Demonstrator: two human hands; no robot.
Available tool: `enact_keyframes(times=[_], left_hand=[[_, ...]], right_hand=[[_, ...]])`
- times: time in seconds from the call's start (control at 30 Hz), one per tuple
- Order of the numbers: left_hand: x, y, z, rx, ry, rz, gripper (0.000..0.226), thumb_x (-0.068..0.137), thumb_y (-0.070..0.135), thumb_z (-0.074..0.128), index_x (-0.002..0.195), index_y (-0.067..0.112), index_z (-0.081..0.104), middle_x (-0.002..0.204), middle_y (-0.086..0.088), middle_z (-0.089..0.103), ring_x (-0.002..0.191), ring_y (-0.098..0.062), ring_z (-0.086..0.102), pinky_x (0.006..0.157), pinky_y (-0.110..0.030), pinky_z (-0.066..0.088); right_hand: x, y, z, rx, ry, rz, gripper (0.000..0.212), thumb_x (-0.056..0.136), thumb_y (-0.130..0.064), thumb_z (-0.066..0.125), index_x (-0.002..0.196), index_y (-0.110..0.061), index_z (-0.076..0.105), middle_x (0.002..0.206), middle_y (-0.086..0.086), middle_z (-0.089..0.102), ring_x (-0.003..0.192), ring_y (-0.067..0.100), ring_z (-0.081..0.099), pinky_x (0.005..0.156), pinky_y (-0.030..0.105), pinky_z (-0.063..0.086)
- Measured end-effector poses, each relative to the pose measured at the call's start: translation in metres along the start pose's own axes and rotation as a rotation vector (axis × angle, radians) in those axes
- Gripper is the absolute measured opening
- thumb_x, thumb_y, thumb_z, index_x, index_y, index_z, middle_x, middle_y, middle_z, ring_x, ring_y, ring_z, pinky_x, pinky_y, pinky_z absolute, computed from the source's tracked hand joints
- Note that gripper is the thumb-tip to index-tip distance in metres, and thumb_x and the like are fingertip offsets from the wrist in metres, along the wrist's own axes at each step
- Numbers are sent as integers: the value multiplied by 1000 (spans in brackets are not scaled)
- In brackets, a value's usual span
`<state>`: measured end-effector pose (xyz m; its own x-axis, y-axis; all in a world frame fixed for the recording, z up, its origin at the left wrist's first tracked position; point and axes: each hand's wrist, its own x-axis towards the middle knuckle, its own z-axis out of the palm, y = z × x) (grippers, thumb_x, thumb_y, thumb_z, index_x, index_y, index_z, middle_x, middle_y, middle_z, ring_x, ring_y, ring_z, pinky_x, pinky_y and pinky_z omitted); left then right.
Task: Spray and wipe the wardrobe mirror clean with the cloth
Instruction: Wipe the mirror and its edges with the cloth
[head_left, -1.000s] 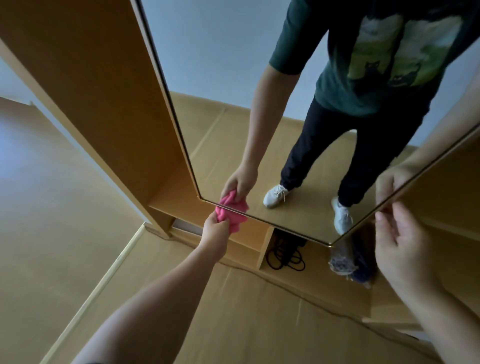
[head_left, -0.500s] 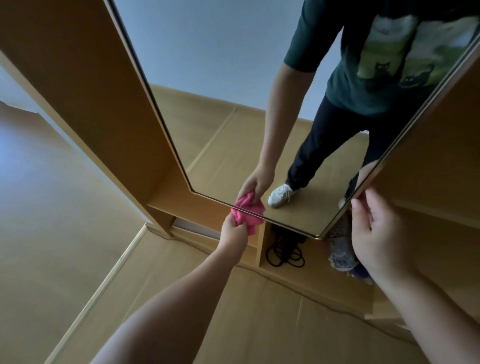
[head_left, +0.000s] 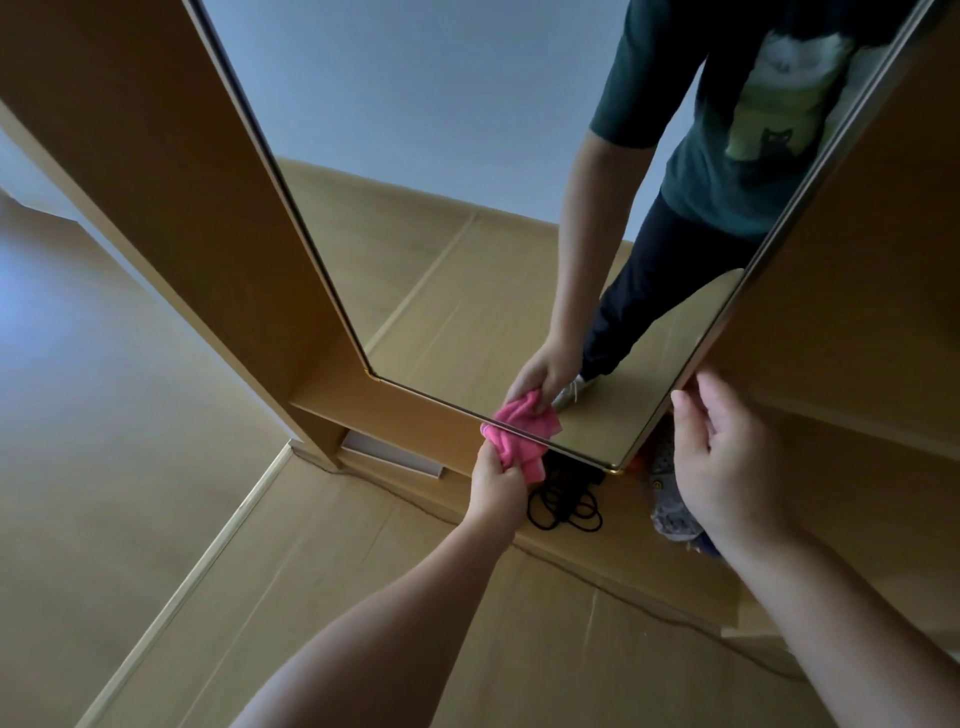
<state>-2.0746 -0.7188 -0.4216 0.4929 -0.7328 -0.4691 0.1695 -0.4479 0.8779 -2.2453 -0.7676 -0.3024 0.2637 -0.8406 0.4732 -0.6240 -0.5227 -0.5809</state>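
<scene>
Wiping the bottom edge of the mirror (head_left: 415, 208): left hand (head_left: 496, 480) clenches the cloth (head_left: 511, 441), right hand (head_left: 727, 467) grips its side edge. Cloth bunched above the fist may slip off the glass.

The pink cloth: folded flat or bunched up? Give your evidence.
Bunched up: the pink cloth is a crumpled wad gripped by the left hand against the mirror's bottom edge.

A coiled black cord (head_left: 565, 506) is seen at five o'clock from the view's centre. A grey patterned fabric item (head_left: 667, 519) is found at its three o'clock, a flat white board (head_left: 389, 451) at its ten o'clock. A pale floor strip (head_left: 208, 566) is laid at seven o'clock.
</scene>
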Motion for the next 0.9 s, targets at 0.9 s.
enact_keyframes(times=[0.9], left_hand=[[-76,-5,2,64,-370,101,37,88,2,48,106,32,59,103,-5,67,90,-16,68,76,-29,58]], right_hand=[[-11,6,-11,187,-147,171,49,97,-10,55,143,-2,41,133,17,57,106,8,56,85,18,46]])
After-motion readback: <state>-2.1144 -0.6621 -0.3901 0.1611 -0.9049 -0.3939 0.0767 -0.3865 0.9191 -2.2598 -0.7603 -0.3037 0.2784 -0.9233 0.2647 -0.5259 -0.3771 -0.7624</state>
